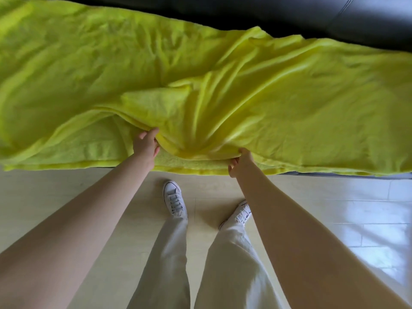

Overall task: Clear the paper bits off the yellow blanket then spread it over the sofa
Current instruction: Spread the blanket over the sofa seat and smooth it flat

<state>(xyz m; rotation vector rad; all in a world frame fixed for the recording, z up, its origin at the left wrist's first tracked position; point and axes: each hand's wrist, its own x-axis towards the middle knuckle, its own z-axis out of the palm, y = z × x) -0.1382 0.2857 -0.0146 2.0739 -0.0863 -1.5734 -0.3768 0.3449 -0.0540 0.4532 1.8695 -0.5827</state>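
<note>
Fingers of left hand [146, 144] and right hand [239, 162] each pinch a fold near the front edge of the yellow blanket [223, 90], which lies rumpled across the black sofa [334, 16]. Far edge leaves dark cushion bare. Pale floor [334, 219] open behind the white shoes [175, 201].

The blanket [223, 85] lies on the sofa [334, 16] (its near edge overhanging), the floor [334, 208] before it.
</note>
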